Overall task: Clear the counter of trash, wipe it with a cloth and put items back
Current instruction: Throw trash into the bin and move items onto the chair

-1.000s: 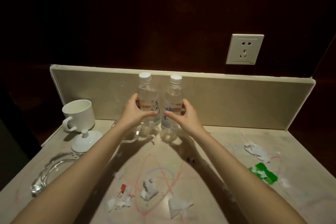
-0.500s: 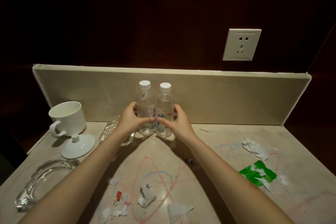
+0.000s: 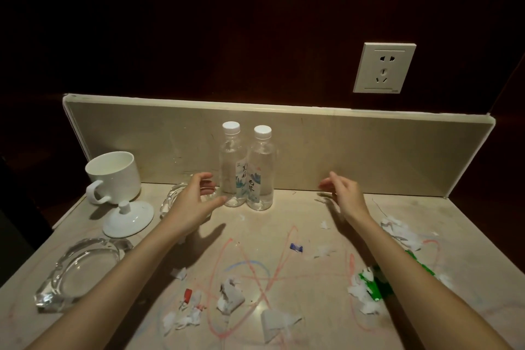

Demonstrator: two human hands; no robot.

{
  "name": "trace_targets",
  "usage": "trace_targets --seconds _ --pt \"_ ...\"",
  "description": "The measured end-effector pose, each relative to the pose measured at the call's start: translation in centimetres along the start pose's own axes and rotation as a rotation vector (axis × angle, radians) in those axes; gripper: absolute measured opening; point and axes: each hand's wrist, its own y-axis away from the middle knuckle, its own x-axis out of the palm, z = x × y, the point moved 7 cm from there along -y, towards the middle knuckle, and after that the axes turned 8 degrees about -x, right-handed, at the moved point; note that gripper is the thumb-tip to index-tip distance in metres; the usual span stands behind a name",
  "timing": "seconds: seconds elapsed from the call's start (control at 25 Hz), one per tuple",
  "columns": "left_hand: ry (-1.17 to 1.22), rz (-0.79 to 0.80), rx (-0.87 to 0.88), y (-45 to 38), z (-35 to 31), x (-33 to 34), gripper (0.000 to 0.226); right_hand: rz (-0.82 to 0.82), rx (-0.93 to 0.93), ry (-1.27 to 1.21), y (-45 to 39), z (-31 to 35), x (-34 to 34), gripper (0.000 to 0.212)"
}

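Head view: two capped clear bottles stand touching between the hands, nearer the loosely open, empty left hand; right hand open, empty. White mug beyond the left hand looks empty.

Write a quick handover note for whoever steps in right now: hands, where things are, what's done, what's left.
Left hand open, beside the two water bottles; right hand open, holding nothing.
Bottles stand upright together against the backsplash.
Cup, its lid and a glass ashtray sit at the left.
Not done: paper scraps, a green wrapper and crayon marks cover the counter.
Left: bin trash, wipe, put items back. No cloth in view.
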Motion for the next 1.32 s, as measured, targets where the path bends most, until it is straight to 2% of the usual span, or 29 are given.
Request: trace_targets --seconds 0.2,0.36,0.52,0.8,0.96,1.08,1.16,1.24,1.32 --pt "0.040 0.051 0.036 1.9 1.5 -0.7 0.042 0.036 0.000 -0.019 -1.0 -1.5 1.9 0.035" --pt "0.005 0.071 0.081 3.1 1.7 -1.0 0.045 0.168 -0.020 -0.008 -0.3 -1.1 5.1 0.038" --pt "0.013 0.067 0.102 3.4 2.0 -1.6 0.037 0.292 -0.025 -0.020 1.9 -0.3 7.2 0.045" --pt "0.018 0.126 0.148 3.5 0.6 -0.5 0.028 0.519 -0.046 0.017 9.0 2.3 6.9 0.047" --pt "-0.078 0.196 0.166 2.7 -0.1 2.8 0.028 0.574 0.023 0.008 12.1 2.6 5.6 0.050" --pt "-0.115 0.269 0.165 2.4 -0.2 5.1 0.030 0.498 0.070 -0.062 11.9 3.3 3.5 0.050" --pt "-0.127 0.287 0.165 2.1 -0.2 5.7 0.031 0.414 0.036 -0.002 10.7 4.1 0.8 0.048" --pt "-0.156 0.280 0.169 1.7 0.1 5.8 0.031 0.280 -0.028 0.086 8.9 4.5 -3.3 0.047" --pt "-0.187 0.259 0.176 1.4 0.5 5.7 0.034 0.078 -0.031 0.105 7.0 3.7 -8.4 0.045"
